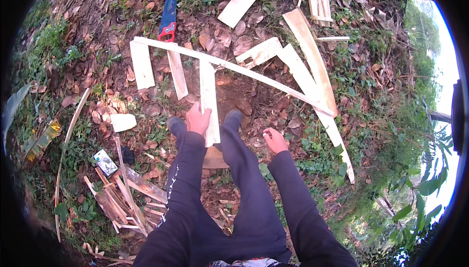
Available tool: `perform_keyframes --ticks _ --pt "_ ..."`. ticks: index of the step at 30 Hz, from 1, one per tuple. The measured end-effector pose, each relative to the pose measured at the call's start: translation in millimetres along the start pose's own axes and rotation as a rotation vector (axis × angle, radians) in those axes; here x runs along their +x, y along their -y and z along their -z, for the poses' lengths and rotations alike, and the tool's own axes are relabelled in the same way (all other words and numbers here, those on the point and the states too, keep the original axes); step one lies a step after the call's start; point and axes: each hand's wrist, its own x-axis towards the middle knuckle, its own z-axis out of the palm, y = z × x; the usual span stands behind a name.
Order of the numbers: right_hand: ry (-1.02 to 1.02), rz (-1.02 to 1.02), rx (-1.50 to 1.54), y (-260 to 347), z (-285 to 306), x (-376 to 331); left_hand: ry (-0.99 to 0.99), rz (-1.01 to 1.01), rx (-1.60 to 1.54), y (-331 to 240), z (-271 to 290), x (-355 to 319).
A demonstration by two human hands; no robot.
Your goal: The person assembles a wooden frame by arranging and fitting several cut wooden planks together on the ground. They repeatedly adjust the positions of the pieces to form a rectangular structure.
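Item: pale plank (208, 88), short, narrow, straight-edged. Location: near side of the long batten (171, 47), left of its middle, running from the batten toward the person; whether the far end touches or tucks under the batten cannot be told.

Hold: left hand (198, 119), on the near side of the batten, closed on the plank's left edge, a digit laid over the upper face; the fingers beneath are hidden. Right hand (274, 140), near side of the batten toward its right end, fingers half curled, clear of the plank; whether anything small is pinched cannot be told.

Handling (judged): light for its length, stiff, dry, unlikely to slip; edges possibly splintery, thin ends liable to split. Best hold: both long edges at mid-length, thumb on top; a grip near one end would let the other dip.

Adjacent stock: saw (169, 10) with red handle, just beyond the batten's left part; two short boards (142, 65) (177, 74), near side of the batten's left part; wide board (312, 54) and long board (332, 130), meeting at the batten's right end; scrap pile (115, 201), well apart from the batten on its near side, leftward.
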Motion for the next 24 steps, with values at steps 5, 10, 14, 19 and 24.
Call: perform_keyframes --ticks 5,10,14,19,24 --pt "-0.349 0.229 -0.112 4.6 -17.0 113.7 0.070 -0.108 0.053 37.9 -43.0 13.5" --pt "-0.563 0.339 -0.221 -11.5 -19.9 243.1 0.160 -0.221 0.153 93.3 -73.7 38.5" --pt "-0.544 0.397 -0.339 5.4 -34.5 314.0 0.031 -0.356 0.184 140.9 -111.3 67.9" --pt "-0.357 0.228 -0.324 16.9 -45.7 346.7 -0.124 -0.468 0.040 176.6 -164.0 104.9" --pt "-0.274 0.323 -0.312 1.7 -46.0 364.0 -0.124 -0.518 0.018 198.3 -202.0 129.5"
